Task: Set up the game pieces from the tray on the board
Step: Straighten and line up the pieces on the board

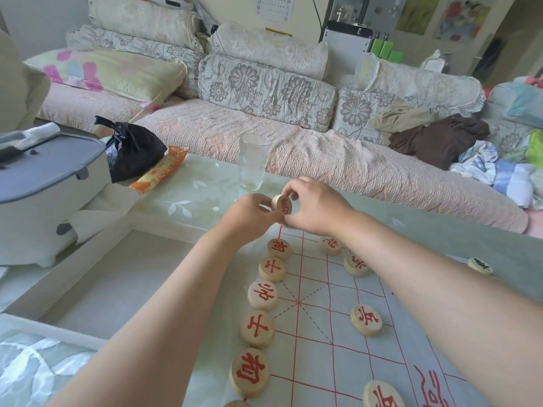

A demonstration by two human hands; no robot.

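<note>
Game piece [281,204], a wooden disc with a red character, is up on edge in the air over the far corner of the board [323,333]. Right hand [316,210] pinches it from above with curled fingers. Left hand [249,214] pinches its back side. Row of red-marked pieces [262,295] lies flat along the board's left edge. Glass [254,161] stands upright on the counter [191,195], just beyond the hands.

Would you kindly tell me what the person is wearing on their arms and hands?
Nothing shows: the left hand and right hand are bare, without gloves, and no ring, watch or bracelet is visible. The left forearm and right forearm are bare too, no sleeve in view.
</note>
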